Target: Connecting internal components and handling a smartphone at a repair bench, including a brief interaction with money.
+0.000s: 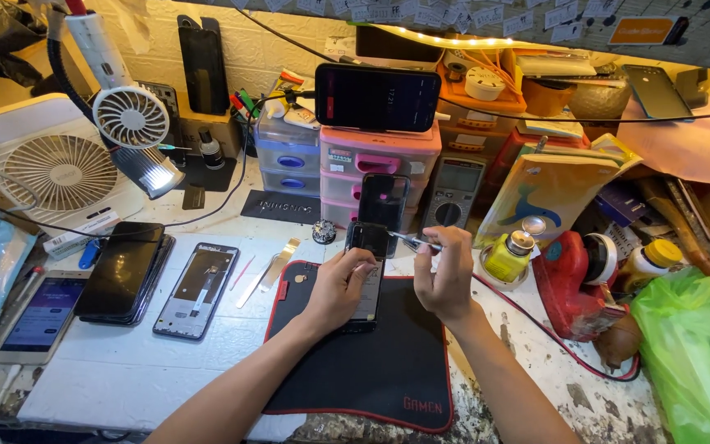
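Note:
My left hand (338, 288) grips a dark phone body (367, 247), holding it tilted up over the black mat with red trim (371, 370). My right hand (445, 279) pinches metal tweezers (412, 241), whose tip touches the phone's upper edge. Both hands meet at the middle of the bench, above the mat's far edge.
A stack of black phones (121, 271), an opened phone frame (197, 288) and a lit phone (43, 316) lie to the left. Two fans (63, 168) stand at back left. Pink drawers (371, 160), a multimeter (452, 193), a yellow bottle (507, 256) and a green bag (696, 353) crowd the back and right.

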